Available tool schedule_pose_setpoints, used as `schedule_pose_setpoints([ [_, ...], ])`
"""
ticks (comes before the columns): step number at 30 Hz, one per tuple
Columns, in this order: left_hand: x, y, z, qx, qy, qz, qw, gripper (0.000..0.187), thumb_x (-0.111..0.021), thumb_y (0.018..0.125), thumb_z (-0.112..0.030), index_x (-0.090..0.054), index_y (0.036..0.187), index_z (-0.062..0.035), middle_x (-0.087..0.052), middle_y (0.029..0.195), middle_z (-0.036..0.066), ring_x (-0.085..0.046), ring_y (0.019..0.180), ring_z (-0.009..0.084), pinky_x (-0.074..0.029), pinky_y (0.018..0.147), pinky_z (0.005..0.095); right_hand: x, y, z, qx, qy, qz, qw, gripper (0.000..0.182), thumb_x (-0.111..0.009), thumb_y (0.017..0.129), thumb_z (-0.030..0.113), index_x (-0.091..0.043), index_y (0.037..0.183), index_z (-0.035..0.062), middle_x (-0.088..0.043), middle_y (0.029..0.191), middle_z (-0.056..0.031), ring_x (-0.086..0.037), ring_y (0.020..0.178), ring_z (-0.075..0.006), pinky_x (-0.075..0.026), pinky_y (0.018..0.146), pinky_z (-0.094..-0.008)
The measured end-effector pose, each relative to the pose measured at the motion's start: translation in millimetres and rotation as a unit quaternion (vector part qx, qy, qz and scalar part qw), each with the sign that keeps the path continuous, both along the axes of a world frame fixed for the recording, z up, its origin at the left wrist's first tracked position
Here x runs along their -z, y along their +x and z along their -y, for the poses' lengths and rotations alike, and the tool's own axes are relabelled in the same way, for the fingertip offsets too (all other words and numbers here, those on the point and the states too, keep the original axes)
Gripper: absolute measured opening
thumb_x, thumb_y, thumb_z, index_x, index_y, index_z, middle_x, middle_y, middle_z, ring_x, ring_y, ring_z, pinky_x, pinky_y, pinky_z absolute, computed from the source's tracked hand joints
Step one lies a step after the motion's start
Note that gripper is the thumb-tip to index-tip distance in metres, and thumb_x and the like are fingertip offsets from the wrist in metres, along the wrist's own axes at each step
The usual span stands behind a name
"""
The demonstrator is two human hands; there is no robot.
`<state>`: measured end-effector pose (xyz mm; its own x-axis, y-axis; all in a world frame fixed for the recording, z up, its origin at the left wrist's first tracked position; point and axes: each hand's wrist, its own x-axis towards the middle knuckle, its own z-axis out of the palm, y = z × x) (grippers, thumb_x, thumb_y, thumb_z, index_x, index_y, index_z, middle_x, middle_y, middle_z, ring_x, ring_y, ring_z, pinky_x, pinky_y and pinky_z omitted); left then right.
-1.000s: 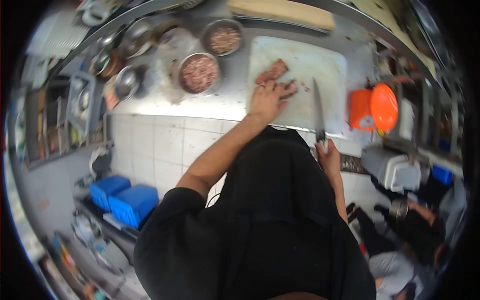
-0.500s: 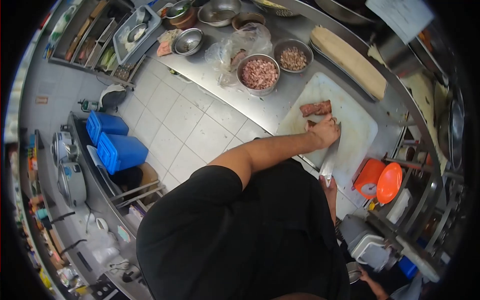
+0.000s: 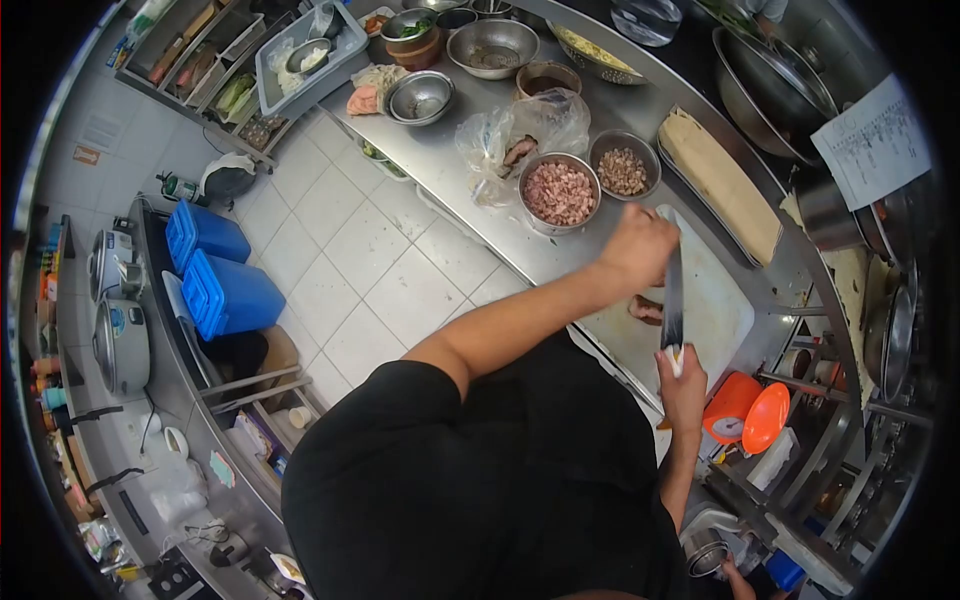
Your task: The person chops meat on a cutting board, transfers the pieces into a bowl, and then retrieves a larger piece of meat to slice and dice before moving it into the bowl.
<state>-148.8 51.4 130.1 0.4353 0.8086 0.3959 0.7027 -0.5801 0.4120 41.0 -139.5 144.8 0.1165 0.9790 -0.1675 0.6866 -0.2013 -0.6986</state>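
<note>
My right hand [image 3: 683, 388] grips the pale handle of a long kitchen knife [image 3: 674, 300], its blade pointing away from me over the white cutting board [image 3: 718, 300]. Beside the far part of the blade is my left hand [image 3: 640, 246], fingers curled; whatever they hold is hidden. A reddish-brown piece of meat [image 3: 645, 311] lies on the board left of the blade, partly covered by my left hand and wrist. Just beyond the board stand a steel bowl of diced pink meat [image 3: 560, 192] and a second bowl of browner diced pieces [image 3: 624, 171].
A clear plastic bag [image 3: 490, 150] with meat lies left of the bowls. A long tray with brown paper [image 3: 720, 185] borders the board's far side. An orange scale [image 3: 730, 405] stands at the right. Near the lower right, another person's hand [image 3: 738, 580] is beside a metal pot [image 3: 705, 552].
My left hand has moved away from the meat, further from me toward the blade's far end. The knife and right hand have come up and forward. The camera view has shifted too.
</note>
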Motion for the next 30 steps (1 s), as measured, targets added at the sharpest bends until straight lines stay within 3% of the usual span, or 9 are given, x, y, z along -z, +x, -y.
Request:
schedule_pose_setpoints([
  [3, -36.3, -77.6, -31.3, -0.104, -0.006, 0.052, 0.993, 0.021, -0.073, 0.08, -0.01, -0.074, 0.101, -0.0053, -0.075, 0.096, 0.016, -0.069, 0.102, 0.0397, -0.048, 0.094, 0.0543, -20.7, -41.1, -55.5, -0.054, 0.037, 0.034, 0.997, 0.027, -0.072, 0.103, 0.025, -0.06, 0.106, 0.0007, -0.066, 0.075, -0.0103, -0.061, 0.056, -0.0183, -0.05, 0.051, -0.0358],
  [7, 7.6, -158.7, -77.9, -0.314, 0.077, 0.061, 0.944, 0.024, -0.071, 0.082, -0.011, -0.075, 0.105, -0.0077, -0.075, 0.099, 0.016, -0.072, 0.099, 0.0392, -0.052, 0.087, 0.0567, -39.0, -71.9, -75.3, -0.049, 0.073, 0.015, 0.996, 0.028, -0.071, 0.104, 0.026, -0.062, 0.112, 0.0005, -0.067, 0.076, -0.0116, -0.062, 0.055, -0.0195, -0.05, 0.051, -0.0361],
  [10, 27.2, -169.5, -59.4, -0.28, 0.063, 0.092, 0.954, 0.033, -0.074, 0.079, -0.015, -0.073, 0.111, -0.0054, -0.072, 0.101, 0.02, -0.07, 0.097, 0.0432, -0.054, 0.088, 0.0548, -33.0, -55.4, -70.7, -0.004, -0.001, 0.011, 1.0, 0.03, -0.07, 0.104, 0.027, -0.062, 0.114, -0.0001, -0.067, 0.077, -0.011, -0.062, 0.056, -0.0192, -0.05, 0.048, -0.0354],
  [12, 27.8, -138.2, -25.7, -0.148, -0.057, 0.009, 0.987, 0.036, -0.074, 0.08, -0.019, -0.071, 0.113, -0.0046, -0.071, 0.106, 0.02, -0.069, 0.102, 0.0423, -0.054, 0.089, 0.0553, -4.8, -33.6, -53.5, 0.059, 0.038, 0.004, 0.998, 0.032, -0.071, 0.104, 0.029, -0.059, 0.108, -0.0005, -0.065, 0.079, -0.0099, -0.061, 0.058, -0.0181, -0.049, 0.045, -0.0353],
  [15, 70.8, -77.2, 28.5, 0.107, -0.166, 0.072, 0.978, 0.031, -0.073, 0.087, -0.024, -0.073, 0.114, -0.0078, -0.073, 0.115, 0.017, -0.07, 0.111, 0.038, -0.055, 0.094, 0.0509, 39.6, 12.9, -19.8, 0.143, 0.062, 0.021, 0.988, 0.032, -0.07, 0.104, 0.027, -0.057, 0.112, -0.0021, -0.065, 0.083, -0.0112, -0.06, 0.057, -0.0177, -0.049, 0.044, -0.0354],
  [17, 109.9, -32.0, 43.8, 0.119, -0.109, 0.1, 0.982, 0.032, -0.074, 0.088, -0.027, -0.072, 0.116, -0.0094, -0.071, 0.121, 0.015, -0.069, 0.114, 0.0361, -0.054, 0.097, 0.0504, 76.0, 41.4, -0.2, 0.216, 0.05, 0.041, 0.974, 0.046, -0.07, 0.104, 0.031, -0.058, 0.126, -0.0074, -0.065, 0.088, -0.0156, -0.063, 0.064, -0.0207, -0.047, 0.041, -0.0336],
  [21, 153.3, 17.5, 53.0, 0.157, 0.001, 0.073, 0.985, 0.041, -0.075, 0.089, -0.034, -0.069, 0.125, -0.0151, -0.069, 0.125, 0.012, -0.068, 0.115, 0.0314, -0.048, 0.105, 0.0459, 177.6, 138.1, 42.9, 0.066, -0.025, 0.271, 0.96, 0.058, -0.073, 0.098, 0.034, -0.056, 0.131, -0.0106, -0.071, 0.102, -0.0337, -0.072, 0.096, -0.0508, -0.057, 0.077, -0.0528],
  [22, 151.3, 19.6, 57.1, 0.16, 0.029, 0.03, 0.986, 0.043, -0.074, 0.09, -0.036, -0.068, 0.128, -0.0171, -0.069, 0.124, 0.012, -0.068, 0.115, 0.0298, -0.046, 0.107, 0.0442, 213.1, 166.5, 50.4, 0.085, -0.038, 0.199, 0.976, 0.058, -0.073, 0.098, 0.035, -0.056, 0.13, -0.0104, -0.07, 0.105, -0.0353, -0.069, 0.102, -0.0528, -0.055, 0.083, -0.0536],
  [30, 161.7, 60.0, 63.0, 0.163, 0.016, -0.017, 0.986, 0.037, -0.065, 0.096, -0.032, -0.067, 0.132, -0.0217, -0.071, 0.113, 0.005, -0.068, 0.113, 0.0243, -0.041, 0.105, 0.0405, 130.0, 68.4, 45.6, 0.129, -0.092, 0.239, 0.958, 0.054, -0.07, 0.099, 0.038, -0.059, 0.124, -0.0087, -0.07, 0.111, -0.0381, -0.066, 0.11, -0.0566, -0.053, 0.092, -0.0549],
])
